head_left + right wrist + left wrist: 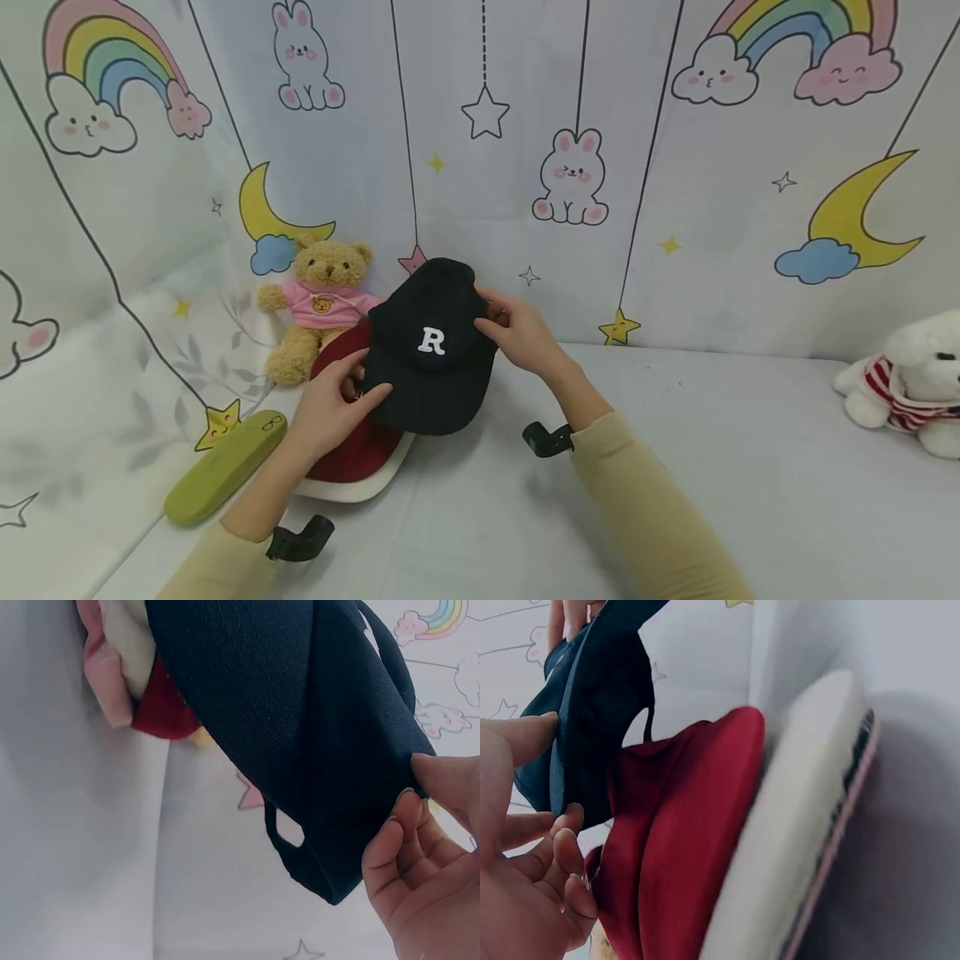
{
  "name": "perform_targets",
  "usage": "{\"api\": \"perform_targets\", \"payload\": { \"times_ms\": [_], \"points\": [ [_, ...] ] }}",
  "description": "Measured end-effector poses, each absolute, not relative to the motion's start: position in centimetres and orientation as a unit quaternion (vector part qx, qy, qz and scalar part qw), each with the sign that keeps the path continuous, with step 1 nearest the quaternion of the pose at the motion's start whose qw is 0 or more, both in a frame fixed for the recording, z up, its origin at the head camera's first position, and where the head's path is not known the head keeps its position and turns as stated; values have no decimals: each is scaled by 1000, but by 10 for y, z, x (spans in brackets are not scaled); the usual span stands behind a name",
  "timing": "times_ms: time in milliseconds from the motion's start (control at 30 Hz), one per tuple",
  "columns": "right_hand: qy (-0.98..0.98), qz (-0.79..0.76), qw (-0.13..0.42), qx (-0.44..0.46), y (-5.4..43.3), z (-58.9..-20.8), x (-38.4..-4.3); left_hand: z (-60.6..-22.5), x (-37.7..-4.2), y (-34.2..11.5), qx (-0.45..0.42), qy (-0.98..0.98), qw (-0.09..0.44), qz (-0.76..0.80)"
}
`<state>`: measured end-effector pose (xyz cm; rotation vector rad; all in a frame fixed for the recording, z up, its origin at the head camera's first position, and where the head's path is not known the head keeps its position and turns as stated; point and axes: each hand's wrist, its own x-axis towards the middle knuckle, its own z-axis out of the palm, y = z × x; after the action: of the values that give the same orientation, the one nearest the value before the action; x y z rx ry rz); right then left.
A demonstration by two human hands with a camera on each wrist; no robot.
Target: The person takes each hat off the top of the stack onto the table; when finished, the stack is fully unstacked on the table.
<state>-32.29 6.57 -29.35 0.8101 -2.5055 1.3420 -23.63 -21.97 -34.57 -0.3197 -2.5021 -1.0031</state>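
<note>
A dark baseball cap with a white letter R faces the head camera, its brim downward. My left hand pinches its edge at the brim's left side, thumb in front and fingers behind. With thumb and fingers, my right hand pinches the crown's edge on the other side. Behind and below the cap lies a dark red hat with a cream edge, partly covered. In the left wrist view a thick cream layer with a pink rim shows under the red fabric.
A teddy bear in a pink top sits behind the hats. A green glasses case lies at the left, near my left forearm. On the far right sits a white plush toy in red stripes. A patterned cloth hangs behind the white table.
</note>
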Motion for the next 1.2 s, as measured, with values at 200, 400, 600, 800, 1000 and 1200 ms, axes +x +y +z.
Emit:
{"api": "perform_targets", "payload": {
  "times_ms": [200, 400, 600, 800, 1000, 1200],
  "points": [
    [-853, 437, 97, 268, 82, -290, -323, -341, -237, -204, -115, -900, 200, -371],
    [-854, 439, 98, 263, 97, -287, -322, -339, -240, -192, -122, -893, 181, -393],
    [-858, 433, 97, 259, 109, -287, -322, -342, -244, -180, -131, -890, 164, -405],
    [-862, 433, 97, 247, 120, -289, -323, -344, -246, -165, -129, -884, 159, -420],
    [-866, 428, 106, 236, 133, -295, -324, -348, -248, -151, -125, -878, 153, -436],
    [-869, 428, 108, 225, 143, -301, -327, -357, -252, -135, -125, -873, 161, -444]
  ]
}}
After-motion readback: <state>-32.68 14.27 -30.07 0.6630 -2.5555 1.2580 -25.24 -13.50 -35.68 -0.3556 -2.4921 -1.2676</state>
